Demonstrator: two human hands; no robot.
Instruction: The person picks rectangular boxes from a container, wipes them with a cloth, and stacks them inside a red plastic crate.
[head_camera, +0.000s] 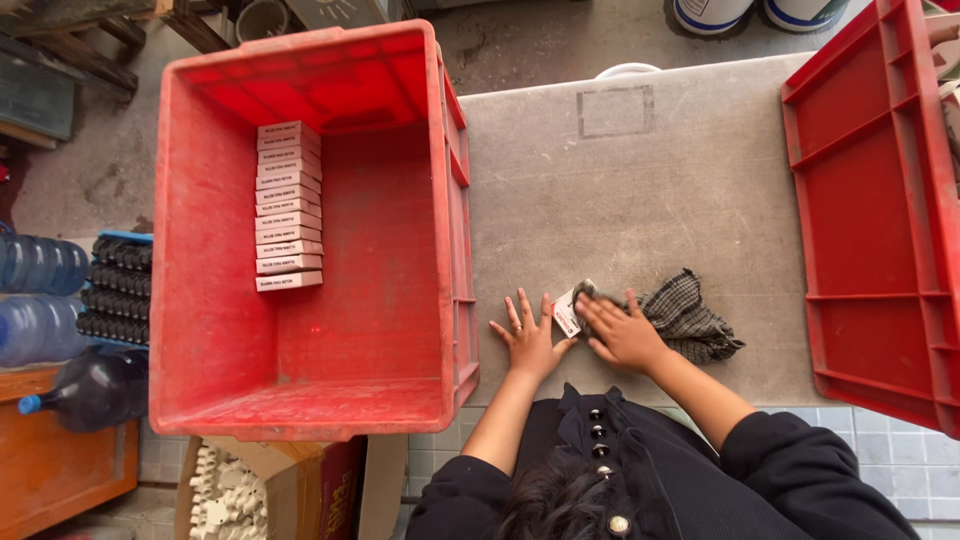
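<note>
Two hands (580, 340), one box (566, 311), one cloth (690, 320).

We have just one view. It sits on the person's head and looks straight down, so we see their dark hair at the bottom edge. The tabletop (640, 180) is close below us. The view also takes in a red crate (300, 400) on the left and some floor.
</note>
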